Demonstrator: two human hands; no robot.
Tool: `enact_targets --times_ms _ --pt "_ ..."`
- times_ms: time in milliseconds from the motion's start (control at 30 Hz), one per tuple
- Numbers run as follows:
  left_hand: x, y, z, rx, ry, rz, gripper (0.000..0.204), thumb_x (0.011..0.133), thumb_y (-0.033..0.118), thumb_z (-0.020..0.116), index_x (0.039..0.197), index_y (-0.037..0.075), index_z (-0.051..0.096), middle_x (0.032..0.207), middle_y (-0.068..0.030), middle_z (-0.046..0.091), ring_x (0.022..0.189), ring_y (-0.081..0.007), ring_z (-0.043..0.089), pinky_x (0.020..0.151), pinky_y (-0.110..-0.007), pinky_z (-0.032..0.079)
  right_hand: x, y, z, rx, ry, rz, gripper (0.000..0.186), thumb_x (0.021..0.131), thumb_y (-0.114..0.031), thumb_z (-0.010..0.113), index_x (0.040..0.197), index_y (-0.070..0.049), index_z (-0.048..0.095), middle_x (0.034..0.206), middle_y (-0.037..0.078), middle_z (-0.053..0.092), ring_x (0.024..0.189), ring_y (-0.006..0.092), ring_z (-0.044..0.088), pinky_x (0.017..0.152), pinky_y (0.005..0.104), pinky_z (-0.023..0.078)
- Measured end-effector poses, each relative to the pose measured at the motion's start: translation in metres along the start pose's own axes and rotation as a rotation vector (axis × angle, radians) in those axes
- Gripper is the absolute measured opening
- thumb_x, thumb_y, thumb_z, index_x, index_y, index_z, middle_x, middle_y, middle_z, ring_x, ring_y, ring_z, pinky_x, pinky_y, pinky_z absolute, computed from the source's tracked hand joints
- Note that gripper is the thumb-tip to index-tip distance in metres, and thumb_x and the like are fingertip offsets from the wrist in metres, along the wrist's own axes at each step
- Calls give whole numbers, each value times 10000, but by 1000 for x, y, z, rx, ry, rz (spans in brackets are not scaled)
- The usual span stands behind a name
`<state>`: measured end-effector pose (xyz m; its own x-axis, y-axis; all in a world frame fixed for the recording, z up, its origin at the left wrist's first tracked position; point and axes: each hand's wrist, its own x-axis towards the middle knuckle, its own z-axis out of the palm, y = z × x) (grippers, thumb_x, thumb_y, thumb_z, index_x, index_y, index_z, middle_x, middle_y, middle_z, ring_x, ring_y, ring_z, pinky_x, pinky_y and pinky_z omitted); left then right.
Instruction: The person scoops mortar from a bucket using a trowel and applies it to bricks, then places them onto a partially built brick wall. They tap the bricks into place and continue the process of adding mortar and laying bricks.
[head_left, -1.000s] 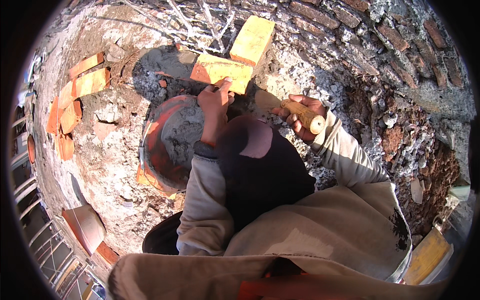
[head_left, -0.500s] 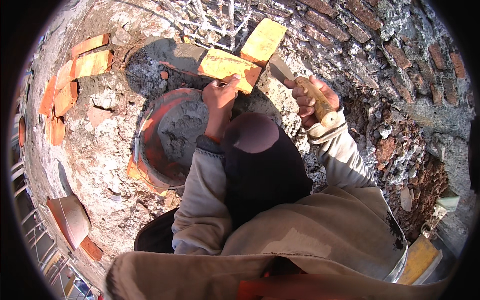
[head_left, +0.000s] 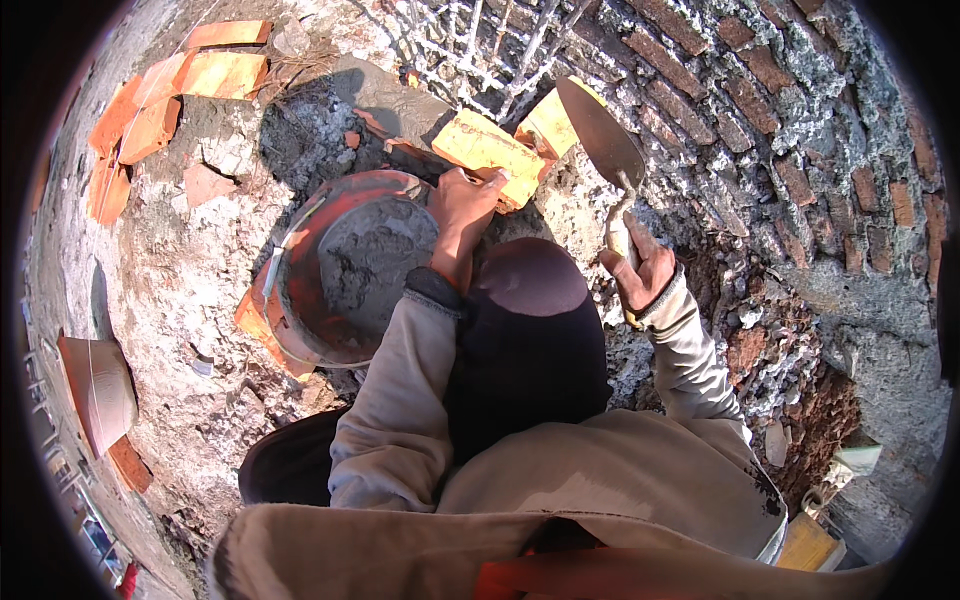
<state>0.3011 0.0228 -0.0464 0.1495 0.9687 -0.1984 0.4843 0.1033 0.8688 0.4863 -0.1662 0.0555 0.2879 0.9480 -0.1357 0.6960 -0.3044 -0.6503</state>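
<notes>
My left hand [head_left: 465, 215] is closed on the near edge of an orange brick [head_left: 488, 155], thumb and fingers pressed to it. Touching or close behind that brick's right end is a second orange brick [head_left: 548, 122], partly covered by the blade. In my right hand [head_left: 640, 262] is a trowel [head_left: 603, 135], its handle wrapped by my fingers and its dark pointed blade raised toward the far side. A bucket [head_left: 300, 300] of grey mortar [head_left: 375, 262] stands left of my left forearm. Smoothed mortar [head_left: 405, 108] lies just beyond the held brick.
Several loose orange bricks [head_left: 150, 130] lie at the far left. An old brick wall [head_left: 740, 110] runs along the right. Thin whitish rods [head_left: 490, 45] stand at the far edge. A tan pot-like container [head_left: 100, 390] sits at the left. Rubble [head_left: 775, 350] lies right of my arm.
My right hand has turned the trowel, so its blade now points up and away, in front of the second brick. The left hand stays on its brick. The whole view has shifted slightly.
</notes>
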Motion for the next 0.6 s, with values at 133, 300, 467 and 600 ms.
enact_targets --times_ms 133,300,467,600 --pt "-15 38 -3 314 296 307 426 806 231 701 1143 -12 605 1061 -175 604 1031 -380 568 837 -462 484 21 3 -19 -101 -40 83 680 870 -390 624 1353 59 458 912 280 676 914 382 691 825 381 531" --pt "29 22 20 426 -91 974 366 877 213 581 1176 3 600 1250 -164 546 1166 -351 517 987 -456 429 39 9 -25 -288 -115 13 623 849 -355 618 1357 -23 478 955 261 677 931 407 673 846 435 538" --pt "42 24 34 475 -221 838 343 922 261 565 1140 3 629 1250 -147 568 1106 -337 573 971 -441 441 41 1 -22 -320 -161 38 613 864 -344 602 1371 -29 465 942 264 675 925 405 672 847 435 533" --pt "47 30 41 449 -257 812 365 916 289 574 1092 -25 630 1241 -176 568 1093 -359 578 948 -440 457 50 4 -21 -298 -173 -6 513 858 -309 614 1294 -58 514 926 269 657 878 423 661 817 458 524"
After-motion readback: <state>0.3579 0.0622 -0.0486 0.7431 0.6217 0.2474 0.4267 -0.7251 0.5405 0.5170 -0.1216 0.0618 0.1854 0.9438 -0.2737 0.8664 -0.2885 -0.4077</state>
